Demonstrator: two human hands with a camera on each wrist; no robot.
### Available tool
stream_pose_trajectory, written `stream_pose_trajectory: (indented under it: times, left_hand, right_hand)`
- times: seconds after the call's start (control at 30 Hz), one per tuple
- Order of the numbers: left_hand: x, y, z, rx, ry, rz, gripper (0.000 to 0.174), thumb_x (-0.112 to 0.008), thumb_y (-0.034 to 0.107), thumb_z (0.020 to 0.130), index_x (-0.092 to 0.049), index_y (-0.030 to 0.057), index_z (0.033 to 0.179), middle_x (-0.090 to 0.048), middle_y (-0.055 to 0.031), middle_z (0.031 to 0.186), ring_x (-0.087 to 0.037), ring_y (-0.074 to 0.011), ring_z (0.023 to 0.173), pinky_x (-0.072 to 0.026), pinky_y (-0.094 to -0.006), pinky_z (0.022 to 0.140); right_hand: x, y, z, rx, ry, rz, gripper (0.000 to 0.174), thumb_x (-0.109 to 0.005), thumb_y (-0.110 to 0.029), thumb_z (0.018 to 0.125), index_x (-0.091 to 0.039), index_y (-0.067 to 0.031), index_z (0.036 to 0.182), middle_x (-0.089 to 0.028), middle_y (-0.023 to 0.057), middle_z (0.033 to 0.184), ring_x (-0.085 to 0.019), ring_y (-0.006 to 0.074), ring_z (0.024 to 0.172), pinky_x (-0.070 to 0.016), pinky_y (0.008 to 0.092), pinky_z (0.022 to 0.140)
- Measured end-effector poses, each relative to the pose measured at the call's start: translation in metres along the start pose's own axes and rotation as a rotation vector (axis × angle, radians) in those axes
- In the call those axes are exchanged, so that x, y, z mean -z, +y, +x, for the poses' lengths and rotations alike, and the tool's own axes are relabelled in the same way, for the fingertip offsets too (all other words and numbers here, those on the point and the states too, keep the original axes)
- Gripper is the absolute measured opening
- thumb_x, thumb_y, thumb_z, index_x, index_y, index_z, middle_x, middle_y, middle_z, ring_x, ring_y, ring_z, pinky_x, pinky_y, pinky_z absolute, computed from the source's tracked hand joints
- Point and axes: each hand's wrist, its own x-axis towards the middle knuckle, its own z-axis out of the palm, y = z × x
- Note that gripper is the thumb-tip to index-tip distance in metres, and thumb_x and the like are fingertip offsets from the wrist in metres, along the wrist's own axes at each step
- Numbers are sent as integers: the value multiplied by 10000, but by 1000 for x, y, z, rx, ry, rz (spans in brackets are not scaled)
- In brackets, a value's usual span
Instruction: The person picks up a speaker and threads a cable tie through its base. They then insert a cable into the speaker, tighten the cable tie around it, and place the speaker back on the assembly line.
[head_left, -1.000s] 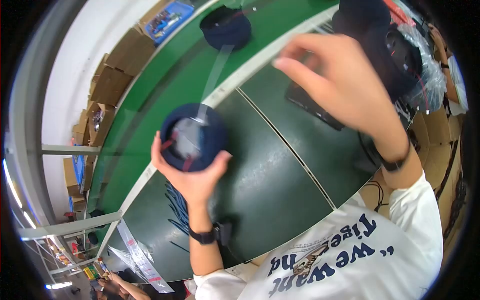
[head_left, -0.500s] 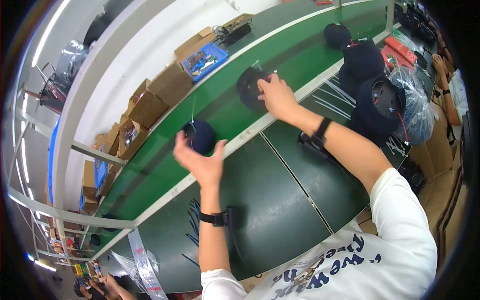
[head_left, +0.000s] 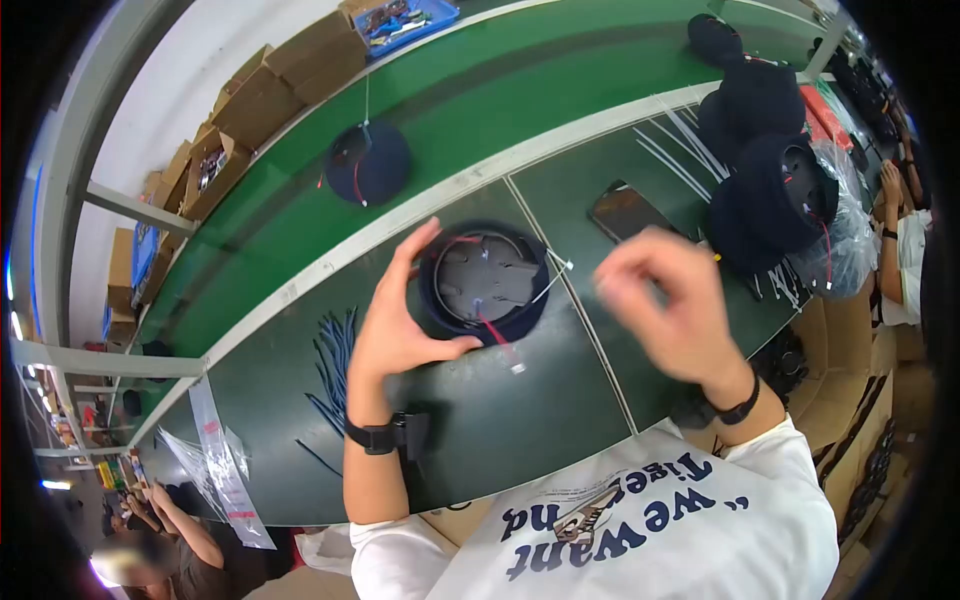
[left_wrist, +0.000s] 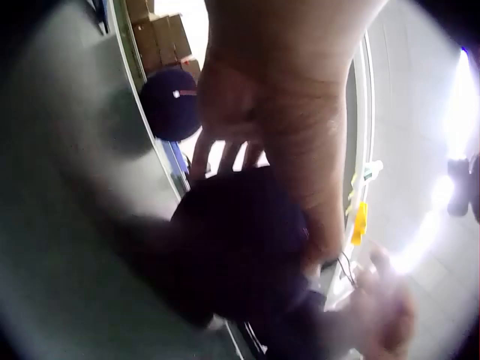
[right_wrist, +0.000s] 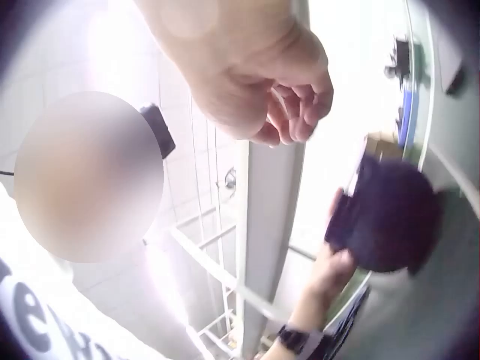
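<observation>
My left hand (head_left: 390, 325) grips the left side of a round dark navy padded piece (head_left: 533, 318), thumb at its front and fingers at the back. The piece stands over the green table, its black plastic inside facing up, with red wires, a small white connector and a thin white strip at its right side. In the left wrist view its dark outside (left_wrist: 236, 240) fills the palm. My right hand (head_left: 675, 305), blurred, hovers to the right of the piece, apart from it. Its fingers (right_wrist: 304, 112) are loosely curled and show nothing held in the right wrist view.
Another navy piece (head_left: 385, 165) sits on the green belt behind the rail. Dark strips (head_left: 335, 365) lie left of my forearm. A phone (head_left: 628, 208), white strips (head_left: 680, 145) and stacked navy pieces (head_left: 745, 215) are at the right. Boxes (head_left: 265, 95) line the far side.
My left hand left one piece on the belt. My right hand reached onto the belt to another piece, which my left hand now holds over the table; the right hand has drawn back rightward.
</observation>
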Motion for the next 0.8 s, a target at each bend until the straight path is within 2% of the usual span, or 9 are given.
stream_pose_trajectory:
  times: [0.03,0.1,0.13,0.23,0.27,0.33,0.5,0.7,0.8]
  left_hand:
    - [11,18,-4,58,-48,82,1131,-898,123,578,-432,110,1609,-436,-162,1636,-403,-323,1543,-357,-461,1237]
    - [20,38,-16,-29,-113,294,1017,-821,72,564,-545,152,1540,-418,-189,1643,-406,-382,1538,-353,-486,1231]
    - [18,59,-18,-44,-38,172,818,-799,72,558,-695,130,1367,-521,-194,1548,-506,-398,1442,-409,-478,1172]
    - [-7,94,-23,-241,170,548,651,-850,106,616,-732,151,1255,-631,-112,1375,-601,-342,1268,-436,-449,1078]
    - [-24,94,-18,-294,229,604,493,-868,147,683,-752,124,1162,-684,-58,1230,-635,-286,1159,-428,-434,1006]
    - [-54,75,-5,-310,186,555,323,-847,157,793,-750,91,1094,-686,-34,1105,-651,-243,1043,-439,-405,968]
    - [-72,52,-11,-282,207,472,188,-842,137,822,-768,93,990,-658,-15,946,-639,-222,888,-457,-380,841]
    - [-73,49,-17,-253,232,466,168,-850,163,823,-777,105,962,-635,-6,907,-616,-226,841,-444,-382,797]
    - [-74,51,-18,-243,231,474,146,-848,168,825,-771,106,932,-627,-6,909,-606,-227,831,-435,-383,783]
  right_hand:
    - [10,9,3,-40,75,-33,200,-727,-14,940,-729,-15,1140,-732,84,932,-680,115,781,-545,265,690]
    - [9,9,14,-59,-94,25,191,-726,-11,937,-732,-16,1128,-729,89,991,-676,122,792,-548,266,704]
    - [6,9,19,-64,-173,55,186,-725,-9,936,-734,-17,1122,-728,91,1020,-674,126,798,-549,266,711]
    - [-14,31,23,50,-358,76,204,-726,-1,931,-729,-20,1133,-717,102,1091,-692,145,836,-558,275,740]
    - [-17,41,24,62,-397,97,232,-730,9,931,-717,-23,1160,-729,96,1068,-716,166,860,-571,283,783]
    - [-18,42,26,37,-384,132,207,-731,38,932,-712,6,1136,-733,95,1043,-711,156,882,-570,285,811]
    - [-24,55,19,-163,-287,469,68,-718,62,954,-698,31,1011,-745,107,998,-732,167,934,-585,311,895]
    - [-21,61,16,-159,-357,513,103,-747,67,935,-693,37,1018,-750,124,994,-748,192,974,-593,336,918]
    - [-25,64,13,-135,-339,538,91,-733,39,959,-705,22,1044,-757,85,999,-736,144,966,-590,301,908]
